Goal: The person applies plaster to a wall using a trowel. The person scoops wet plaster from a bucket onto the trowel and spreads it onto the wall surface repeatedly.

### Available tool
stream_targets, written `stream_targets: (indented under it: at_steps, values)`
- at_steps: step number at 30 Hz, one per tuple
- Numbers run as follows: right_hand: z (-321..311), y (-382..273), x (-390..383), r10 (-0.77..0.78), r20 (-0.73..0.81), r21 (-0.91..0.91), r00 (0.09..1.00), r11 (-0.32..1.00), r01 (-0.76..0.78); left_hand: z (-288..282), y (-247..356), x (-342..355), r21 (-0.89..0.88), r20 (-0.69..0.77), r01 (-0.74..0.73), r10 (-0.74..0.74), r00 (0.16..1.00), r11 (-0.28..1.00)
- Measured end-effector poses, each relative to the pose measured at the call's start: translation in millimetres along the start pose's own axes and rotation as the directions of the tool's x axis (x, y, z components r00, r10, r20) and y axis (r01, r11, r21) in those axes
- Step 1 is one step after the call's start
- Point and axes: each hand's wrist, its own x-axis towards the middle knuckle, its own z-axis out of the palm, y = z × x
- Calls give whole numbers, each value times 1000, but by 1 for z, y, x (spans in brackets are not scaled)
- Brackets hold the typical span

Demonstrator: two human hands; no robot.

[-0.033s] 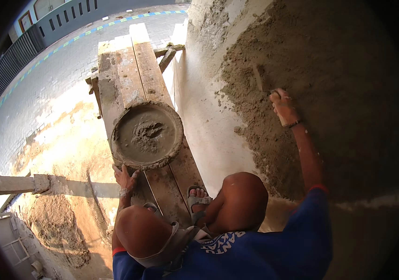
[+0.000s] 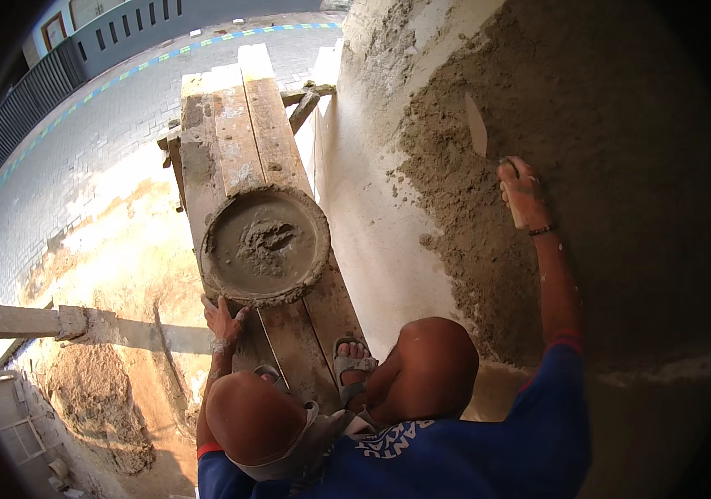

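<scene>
A plank surface [image 2: 293, 345] is seen at lower centre, the left hand [image 2: 224, 320] spread open near its edge. At mid-frame, the mortar-filled basin [image 2: 322, 249] could be tipped if its rim were knocked. At upper right, a trowel [image 2: 477, 126] is held in the right hand's [image 2: 524, 198] closed grip — rough mortar [image 2: 447, 191] might be dislodged by too hard a scrape.

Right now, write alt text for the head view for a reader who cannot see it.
A person's right hand grips a trowel in front of a wall partly covered with rough mortar. The left hand is at the edge of wooden planks, beside a round basin of wet mix; the person's sandalled feet are on the planks.
</scene>
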Motion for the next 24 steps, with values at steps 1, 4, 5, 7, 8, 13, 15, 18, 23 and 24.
stream_targets:
  at_steps: [1,4,5,7,8,13,15,18,23,24]
  values:
    - [-8,0,11,-128,-17,-2,992,992,128,0,2,-4,7,25,21,-22,999,1000]
    - [-5,0,10,-312,47,-156,949,936,315,-1,9,0,30,91,60,-62,994,998]
    - [9,-4,3,-456,151,-164,877,863,477,-4,10,-2,38,87,81,-85,993,996]
    - [56,-18,-11,-670,306,-206,676,646,735,-7,14,-2,29,65,66,-68,996,997]
    - [78,-26,-19,-784,379,-246,492,427,870,-8,15,-4,23,50,53,-54,997,998]
    - [178,-69,-43,-681,601,-410,418,186,893,-17,22,-4,56,101,83,-88,991,995]
    - [210,-83,-41,-633,647,-423,426,167,891,-20,23,-4,62,132,89,-96,987,994]
    - [257,-83,-35,-589,711,-279,383,263,923,-21,24,-4,-5,120,96,-95,988,995]
    - [292,-48,-31,-628,691,-12,357,485,875,-16,21,-2,-9,135,113,-110,985,994]
    - [288,-40,-31,-668,656,-1,351,464,886,-15,21,-2,-2,137,120,-119,983,993]
